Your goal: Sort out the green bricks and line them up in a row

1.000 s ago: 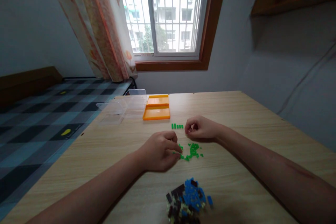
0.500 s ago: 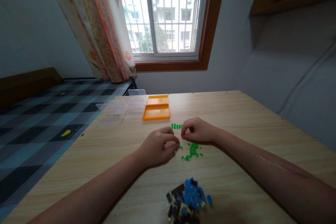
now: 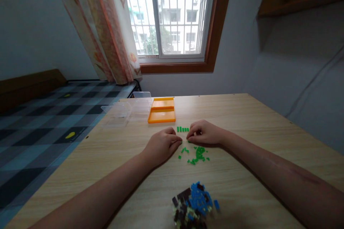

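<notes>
The counter (image 3: 242,121) looks like pale wood laminate, smooth and matt with a fine grain. The small green bricks (image 3: 198,153) and orange trays (image 3: 161,114) look like glossy plastic; the box (image 3: 120,111) beside them is clear plastic. The curtain (image 3: 107,28) is printed cloth.

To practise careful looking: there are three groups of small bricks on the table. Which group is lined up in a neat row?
The short green row just beyond the fingertips. The green scatter lies loose, and the blue and dark heap is piled up.
</notes>
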The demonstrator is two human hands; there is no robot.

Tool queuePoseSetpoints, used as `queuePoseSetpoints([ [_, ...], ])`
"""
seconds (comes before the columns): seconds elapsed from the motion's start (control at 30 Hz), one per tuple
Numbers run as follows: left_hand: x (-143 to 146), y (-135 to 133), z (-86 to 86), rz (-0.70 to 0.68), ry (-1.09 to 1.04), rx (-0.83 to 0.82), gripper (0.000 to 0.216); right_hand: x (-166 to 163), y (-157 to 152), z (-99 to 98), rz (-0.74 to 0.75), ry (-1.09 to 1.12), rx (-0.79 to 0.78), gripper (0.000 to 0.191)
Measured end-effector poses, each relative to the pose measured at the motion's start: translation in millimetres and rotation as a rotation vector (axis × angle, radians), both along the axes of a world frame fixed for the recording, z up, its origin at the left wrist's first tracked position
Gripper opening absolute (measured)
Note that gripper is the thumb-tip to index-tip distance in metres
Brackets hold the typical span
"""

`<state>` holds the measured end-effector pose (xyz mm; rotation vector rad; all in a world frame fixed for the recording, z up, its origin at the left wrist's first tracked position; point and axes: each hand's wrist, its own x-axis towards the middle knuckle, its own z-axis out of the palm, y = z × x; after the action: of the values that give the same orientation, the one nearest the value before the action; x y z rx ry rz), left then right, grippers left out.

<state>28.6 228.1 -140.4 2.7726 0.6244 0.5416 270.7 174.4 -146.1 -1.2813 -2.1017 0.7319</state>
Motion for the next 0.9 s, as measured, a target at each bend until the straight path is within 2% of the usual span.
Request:
queuePoseSetpoints([
  [0.27,0.0,0.4,0.5,0.024,-0.05,-0.031,0.019,2.0,0.6,-0.7,0.015,0.031,-0.09,0.018],
  [0.4,-0.1,1.1,0.2,0.028,-0.04,-0.036,0.017,-2.2,-1.0,-0.6,-0.028,0.047,-0.14,0.018],
  [0.6,0.0,-0.8,0.1,-0.036,-0.002,0.001,0.025,-6.4,-1.7,-4.4,-0.103,0.115,-0.125,0.033],
  [0.77,0.8,-1.5,0.3,-0.046,-0.012,0.009,0.03,-1.0,-0.7,-6.4,-0.084,0.235,-0.132,0.039],
  [0.9,0.4,-2.4,0.9,-0.079,-0.03,0.005,0.032,-0.5,-1.2,-7.1,-0.129,0.296,-0.143,0.043],
])
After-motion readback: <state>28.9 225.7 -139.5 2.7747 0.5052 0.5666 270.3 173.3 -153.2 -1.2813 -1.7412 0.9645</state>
